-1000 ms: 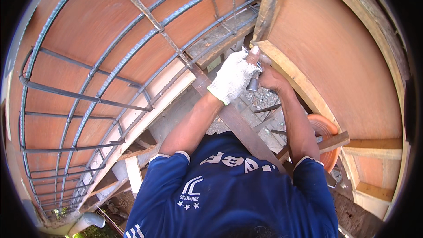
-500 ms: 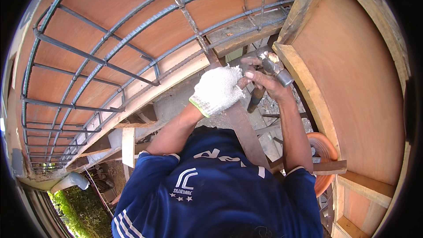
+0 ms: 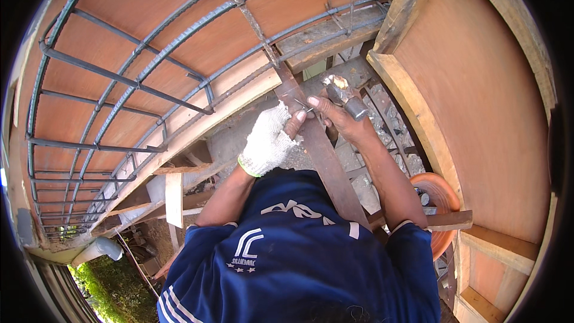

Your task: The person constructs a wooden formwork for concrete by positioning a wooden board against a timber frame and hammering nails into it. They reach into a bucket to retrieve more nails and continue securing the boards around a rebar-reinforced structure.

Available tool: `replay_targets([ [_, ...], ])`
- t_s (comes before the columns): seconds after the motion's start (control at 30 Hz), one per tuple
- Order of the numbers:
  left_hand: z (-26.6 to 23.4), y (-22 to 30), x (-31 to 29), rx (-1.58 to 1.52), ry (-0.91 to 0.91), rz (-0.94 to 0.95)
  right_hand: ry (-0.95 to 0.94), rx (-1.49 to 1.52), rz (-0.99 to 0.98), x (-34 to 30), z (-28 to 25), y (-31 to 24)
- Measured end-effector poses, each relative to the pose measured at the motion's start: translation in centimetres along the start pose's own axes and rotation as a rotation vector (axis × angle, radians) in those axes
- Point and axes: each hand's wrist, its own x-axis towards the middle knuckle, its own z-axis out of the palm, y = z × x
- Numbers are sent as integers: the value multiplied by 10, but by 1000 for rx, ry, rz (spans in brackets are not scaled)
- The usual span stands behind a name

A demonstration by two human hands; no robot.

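My left hand (image 3: 268,139), in a white knit glove with the thumb bare, is closed in a pinch near the middle of the view. A thin metal nail (image 3: 304,106) shows between its thumb tip and my right thumb. My right hand (image 3: 342,121) is bare and wrapped round a hammer (image 3: 354,105). The hammer's worn head sits above the knuckles, and most of its handle is hidden behind the hand. Both hands meet over a narrow brown board (image 3: 326,158) that runs down toward my body.
A rebar cage (image 3: 140,84) lines the reddish plywood form at upper left. On the right stands a plywood panel (image 3: 472,107) with a timber frame. An orange bucket (image 3: 443,194) sits by my right elbow, beside a short timber (image 3: 448,221). Rubble (image 3: 388,116) lies below.
Both hands have shifted left, the right one carrying the hammer. My left hand has turned, bringing its bare thumb and the nail into clearer view.
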Motion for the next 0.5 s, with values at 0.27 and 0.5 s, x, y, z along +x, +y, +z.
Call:
replay_targets([
  [0.27,-18,-51,-21,-718,67,-313,211,205,35,38,-22,30],
  [0.5,4,-120,-20,-1089,-41,-524,246,393,138,46,-28,55],
])
